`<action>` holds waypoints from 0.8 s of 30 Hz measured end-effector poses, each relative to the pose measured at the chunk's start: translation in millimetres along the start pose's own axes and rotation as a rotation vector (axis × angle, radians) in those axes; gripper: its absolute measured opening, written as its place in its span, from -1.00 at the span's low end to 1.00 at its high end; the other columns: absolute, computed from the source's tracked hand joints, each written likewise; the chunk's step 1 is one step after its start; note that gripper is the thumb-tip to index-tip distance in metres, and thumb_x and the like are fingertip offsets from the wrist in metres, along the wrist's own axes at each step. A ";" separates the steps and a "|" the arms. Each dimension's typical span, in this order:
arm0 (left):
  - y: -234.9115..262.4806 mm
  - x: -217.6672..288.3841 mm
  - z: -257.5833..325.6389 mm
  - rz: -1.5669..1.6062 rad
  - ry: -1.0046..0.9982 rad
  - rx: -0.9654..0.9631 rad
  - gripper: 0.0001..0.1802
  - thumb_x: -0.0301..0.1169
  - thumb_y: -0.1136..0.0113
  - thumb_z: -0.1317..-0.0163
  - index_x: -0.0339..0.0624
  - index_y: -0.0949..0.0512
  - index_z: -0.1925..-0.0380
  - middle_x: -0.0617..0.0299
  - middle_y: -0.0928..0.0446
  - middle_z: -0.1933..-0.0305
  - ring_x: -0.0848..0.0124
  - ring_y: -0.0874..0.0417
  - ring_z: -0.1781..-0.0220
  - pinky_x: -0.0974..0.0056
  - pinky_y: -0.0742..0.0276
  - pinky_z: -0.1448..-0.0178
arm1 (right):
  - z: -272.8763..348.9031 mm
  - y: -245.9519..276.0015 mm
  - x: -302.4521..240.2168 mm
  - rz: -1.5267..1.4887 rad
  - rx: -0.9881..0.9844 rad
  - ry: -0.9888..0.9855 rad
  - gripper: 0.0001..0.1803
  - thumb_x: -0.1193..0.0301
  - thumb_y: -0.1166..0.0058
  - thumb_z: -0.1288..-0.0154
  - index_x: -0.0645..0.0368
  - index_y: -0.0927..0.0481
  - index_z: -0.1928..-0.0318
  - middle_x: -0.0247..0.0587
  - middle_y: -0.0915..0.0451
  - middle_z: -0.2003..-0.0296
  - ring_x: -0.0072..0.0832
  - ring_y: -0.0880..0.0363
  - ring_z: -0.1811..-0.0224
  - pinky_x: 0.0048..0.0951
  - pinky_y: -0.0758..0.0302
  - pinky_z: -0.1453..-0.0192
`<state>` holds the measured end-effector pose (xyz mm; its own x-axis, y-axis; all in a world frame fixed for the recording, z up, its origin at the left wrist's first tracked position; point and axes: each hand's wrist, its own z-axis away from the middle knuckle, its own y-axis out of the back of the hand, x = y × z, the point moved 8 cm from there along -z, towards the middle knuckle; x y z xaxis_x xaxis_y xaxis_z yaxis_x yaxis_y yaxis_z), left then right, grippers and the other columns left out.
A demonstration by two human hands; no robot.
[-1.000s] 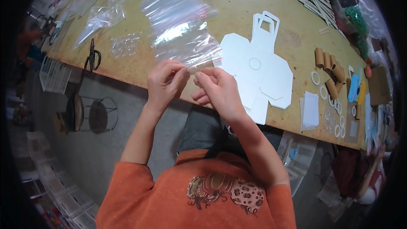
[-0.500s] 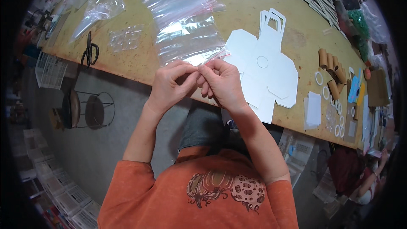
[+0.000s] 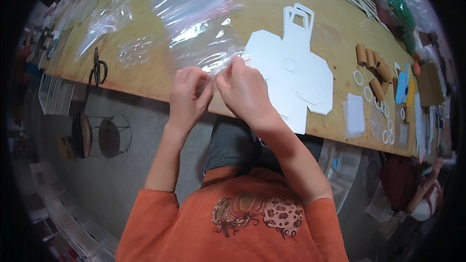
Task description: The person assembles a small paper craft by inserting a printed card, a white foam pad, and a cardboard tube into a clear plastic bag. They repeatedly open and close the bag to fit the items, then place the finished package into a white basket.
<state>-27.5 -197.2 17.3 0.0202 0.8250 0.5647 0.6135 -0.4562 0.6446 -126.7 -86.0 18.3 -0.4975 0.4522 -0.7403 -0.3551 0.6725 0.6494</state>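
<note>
At the table's near edge, my left hand and my right hand are close together, fingers pinched. Between them they hold the near end of a clear plastic zip bag; its edge is partly hidden by my fingers. Beyond it spreads a stack of shiny clear bags with pinkish-red seal lines. Right beside my right hand lies a pile of white die-cut card pieces, each with a handle-shaped top and a circle in the middle.
Black-handled scissors lie near the left edge, beside small clear plastic pieces. To the right are brown cardboard tubes, white rings and small white cards. A stool stands on the floor; another person's arm shows at far right.
My hands have drawn slightly apart, and my right hand has turned more palm-down. Clear plastic now shows between them. The whole view has shifted slightly.
</note>
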 end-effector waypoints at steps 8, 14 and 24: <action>7.3 -21.3 3.3 0.067 0.085 -0.074 -0.78 -0.66 -0.19 -0.28 -0.26 -0.59 0.08 0.06 -0.62 0.09 0.20 -0.65 0.07 0.21 -0.58 -0.03 | -6.9 35.2 14.7 0.040 0.086 0.008 -0.68 0.33 -0.23 -0.28 0.32 -0.52 0.11 0.17 -0.68 0.25 0.05 -0.71 0.18 -0.02 -0.62 0.13; -9.4 -22.4 6.0 0.200 0.142 -0.050 -0.86 -0.63 -0.20 -0.33 -0.28 -0.61 0.14 0.14 -0.64 0.18 0.32 -0.64 0.16 0.28 -0.56 0.04 | 2.9 6.6 -7.4 0.275 0.210 0.243 -0.71 0.36 -0.27 -0.13 0.19 -0.53 0.18 -0.03 -0.58 0.15 -0.16 -0.65 0.03 -0.22 -0.59 -0.03; -2.2 -22.3 -1.1 -0.243 -0.026 -0.126 -0.41 -0.83 0.10 -0.15 -0.27 -0.54 -0.18 -0.11 -0.58 -0.22 -0.05 -0.58 -0.29 0.08 -0.44 -0.42 | 15.6 62.1 -0.4 0.264 0.327 0.292 -0.63 0.35 -0.33 -0.16 0.22 -0.59 0.05 -0.15 -0.58 0.09 -0.19 -0.58 -0.04 -0.16 -0.46 -0.12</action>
<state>-30.2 -215.0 3.8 -0.0943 0.9231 0.3729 0.4996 -0.2802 0.8197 -136.2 -35.3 56.2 -0.7541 0.4798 -0.4484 0.0554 0.7269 0.6846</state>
